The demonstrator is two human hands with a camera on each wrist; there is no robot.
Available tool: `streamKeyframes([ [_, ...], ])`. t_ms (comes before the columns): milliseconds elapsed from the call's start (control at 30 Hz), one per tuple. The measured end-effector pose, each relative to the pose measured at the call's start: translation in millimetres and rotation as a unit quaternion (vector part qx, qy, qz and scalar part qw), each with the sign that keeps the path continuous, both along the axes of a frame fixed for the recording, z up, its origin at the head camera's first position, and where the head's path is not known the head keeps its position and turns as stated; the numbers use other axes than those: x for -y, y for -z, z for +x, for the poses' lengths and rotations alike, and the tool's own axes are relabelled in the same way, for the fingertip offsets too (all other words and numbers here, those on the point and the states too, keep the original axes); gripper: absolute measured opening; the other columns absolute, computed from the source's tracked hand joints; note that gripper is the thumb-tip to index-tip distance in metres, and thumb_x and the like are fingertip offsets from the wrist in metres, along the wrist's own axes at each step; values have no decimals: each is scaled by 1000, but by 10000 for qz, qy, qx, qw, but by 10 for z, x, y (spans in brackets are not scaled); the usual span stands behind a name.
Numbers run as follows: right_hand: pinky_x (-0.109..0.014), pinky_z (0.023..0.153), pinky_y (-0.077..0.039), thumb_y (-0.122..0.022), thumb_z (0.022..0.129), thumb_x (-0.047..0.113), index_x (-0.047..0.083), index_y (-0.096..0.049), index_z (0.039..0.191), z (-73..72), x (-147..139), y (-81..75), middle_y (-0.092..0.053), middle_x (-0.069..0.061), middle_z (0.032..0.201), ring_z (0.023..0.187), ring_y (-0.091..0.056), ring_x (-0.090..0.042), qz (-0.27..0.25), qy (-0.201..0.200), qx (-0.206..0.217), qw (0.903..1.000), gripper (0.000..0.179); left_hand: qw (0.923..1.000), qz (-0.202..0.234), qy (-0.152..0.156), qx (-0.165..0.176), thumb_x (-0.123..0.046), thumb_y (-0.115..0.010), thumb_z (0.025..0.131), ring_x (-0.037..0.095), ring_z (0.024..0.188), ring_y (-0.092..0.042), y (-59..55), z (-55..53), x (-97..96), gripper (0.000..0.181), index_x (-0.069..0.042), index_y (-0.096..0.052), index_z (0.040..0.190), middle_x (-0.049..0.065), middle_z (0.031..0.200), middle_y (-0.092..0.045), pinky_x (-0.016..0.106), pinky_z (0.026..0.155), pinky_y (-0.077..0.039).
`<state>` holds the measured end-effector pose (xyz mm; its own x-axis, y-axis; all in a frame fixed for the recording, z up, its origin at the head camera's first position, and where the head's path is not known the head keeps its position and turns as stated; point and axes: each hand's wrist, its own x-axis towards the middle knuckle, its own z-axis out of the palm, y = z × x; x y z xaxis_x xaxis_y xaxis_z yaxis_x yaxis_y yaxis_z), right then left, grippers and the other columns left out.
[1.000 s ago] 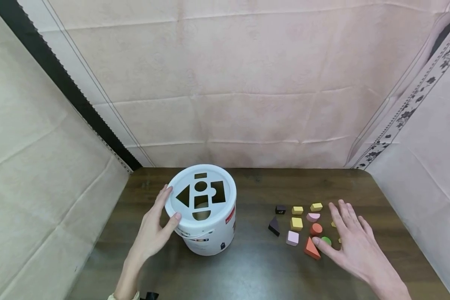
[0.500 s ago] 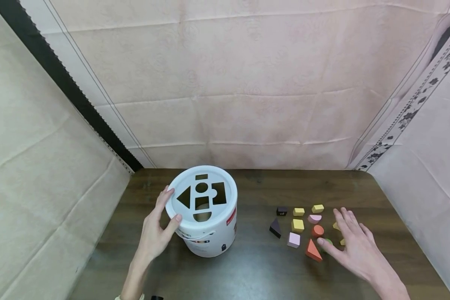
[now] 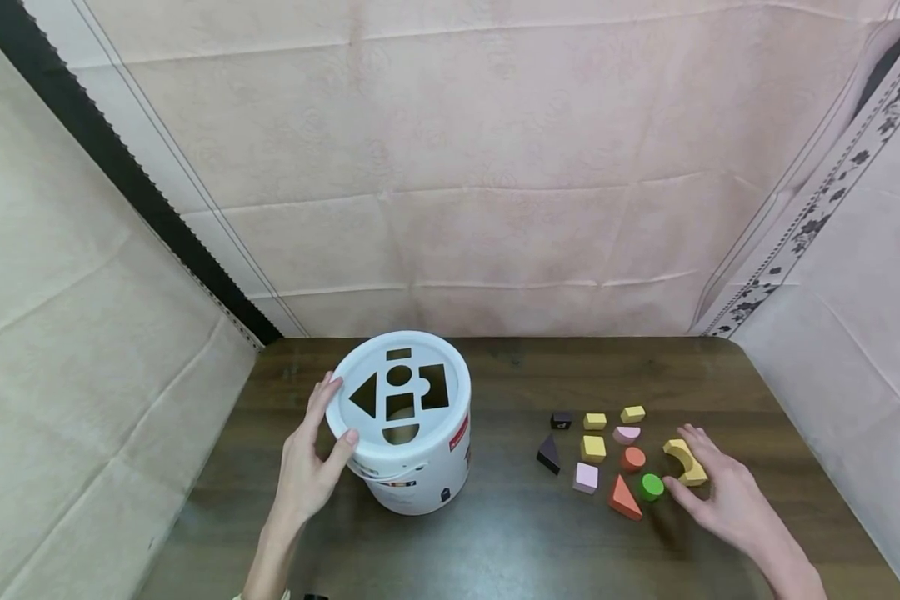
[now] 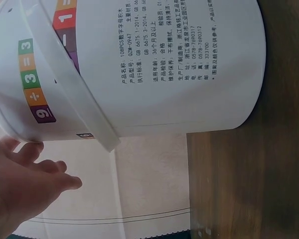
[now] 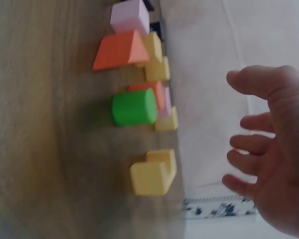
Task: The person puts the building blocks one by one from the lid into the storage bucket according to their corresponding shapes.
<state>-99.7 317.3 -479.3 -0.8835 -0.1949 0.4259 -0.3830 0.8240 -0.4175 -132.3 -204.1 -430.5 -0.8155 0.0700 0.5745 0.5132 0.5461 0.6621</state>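
Note:
My left hand (image 3: 306,467) rests against the left side of a white bucket (image 3: 427,483), fingertips and thumb spread along its lid (image 3: 448,367). Rectangle, circle, triangle, half-circle and other shaped holes are cut in the lid. In the left wrist view the fingers (image 4: 55,181) are partly hidden by the bucket. My right hand (image 3: 727,492) hovers with fingers spread, grasping nothing. Its thumb tip is right by a green cylinder (image 3: 651,487), and a yellow arch block (image 3: 692,468) shows between thumb and fingers. In the right wrist view, the green cylinder and yellow arch lie apart.
Left of my right hand lie an orange triangle block (image 3: 624,500), a red cylinder (image 3: 633,459), a lilac block (image 3: 585,477), a black triangle (image 3: 548,455), a pink half-round (image 3: 626,435) and several yellow blocks (image 3: 592,449). Cloth walls (image 3: 495,250) border the wooden table (image 3: 495,550).
My right hand has shifted slightly right and toward me, uncovering the green cylinder and the yellow arch block. My left hand stays at the bucket lid.

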Motion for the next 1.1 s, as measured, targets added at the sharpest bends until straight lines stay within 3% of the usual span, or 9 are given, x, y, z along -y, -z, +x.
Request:
streamKeyframes([
  [100, -10, 97, -17, -77, 66, 10, 0, -47, 129, -5, -102, 110, -46, -28, 125, 118, -41, -39, -108, 19, -61, 9999, 70, 10000, 54, 14, -15, -9, -67, 77, 29, 131, -23, 1, 4, -6, 65, -10, -41, 136, 11, 141, -34, 55, 98, -22],
  [167, -4, 92, -14, -77, 66, 9, 4, -47, 130, -12, -167, 176, -46, -27, 126, 121, -39, -30, -175, 81, -20, 9998, 71, 10000, 69, -11, 13, -9, -67, 77, 27, 131, -22, -2, 6, -5, 66, -12, -40, 137, 9, 142, -33, 55, 99, -21],
  [267, -4, 92, -11, -77, 67, 9, 7, -43, 134, -18, -260, 249, -42, -26, 130, 125, -31, -17, -206, 99, 187, 9996, 75, 10000, 71, -54, 33, -11, -66, 78, 26, 131, -22, -7, 11, -10, 65, -14, -40, 137, 7, 142, -33, 54, 99, -21],
  [467, -4, 91, -7, -76, 67, 5, 8, -34, 139, -48, -428, 303, -31, -26, 138, 127, -17, -10, -136, -280, 755, 9967, 84, 9999, 82, -69, 21, -15, -64, 79, 26, 132, -22, -10, 22, -23, 64, -16, -39, 138, 4, 143, -33, 55, 99, -21],
  [633, 1, 85, -11, -75, 71, 10, 12, -32, 141, -94, -563, 349, -33, -25, 137, 118, -19, 7, -401, -238, 1157, 9922, 82, 9999, 138, -4, 0, -10, -64, 79, 27, 131, -22, -102, 70, -76, 63, -10, -40, 137, 4, 142, -33, 54, 100, -21],
  [833, -1, 84, -20, -74, 72, 9, 10, -30, 142, -168, -675, 436, -37, -27, 134, 116, -33, -2, -628, -485, 1393, 9871, 82, 9997, 255, 24, -35, -3, -62, 77, 34, 130, -23, -300, 169, -190, 61, 0, -41, 134, 12, 140, -35, 56, 99, -20],
  [1100, -2, 82, -26, -74, 71, 6, 1, -34, 138, -266, -756, 528, -38, -31, 130, 110, -34, 10, -894, -846, 1647, 9786, 78, 9996, 256, -25, -86, -2, -61, 77, 36, 129, -24, -334, 194, -210, 60, 2, -40, 133, 14, 139, -35, 57, 99, -20],
])
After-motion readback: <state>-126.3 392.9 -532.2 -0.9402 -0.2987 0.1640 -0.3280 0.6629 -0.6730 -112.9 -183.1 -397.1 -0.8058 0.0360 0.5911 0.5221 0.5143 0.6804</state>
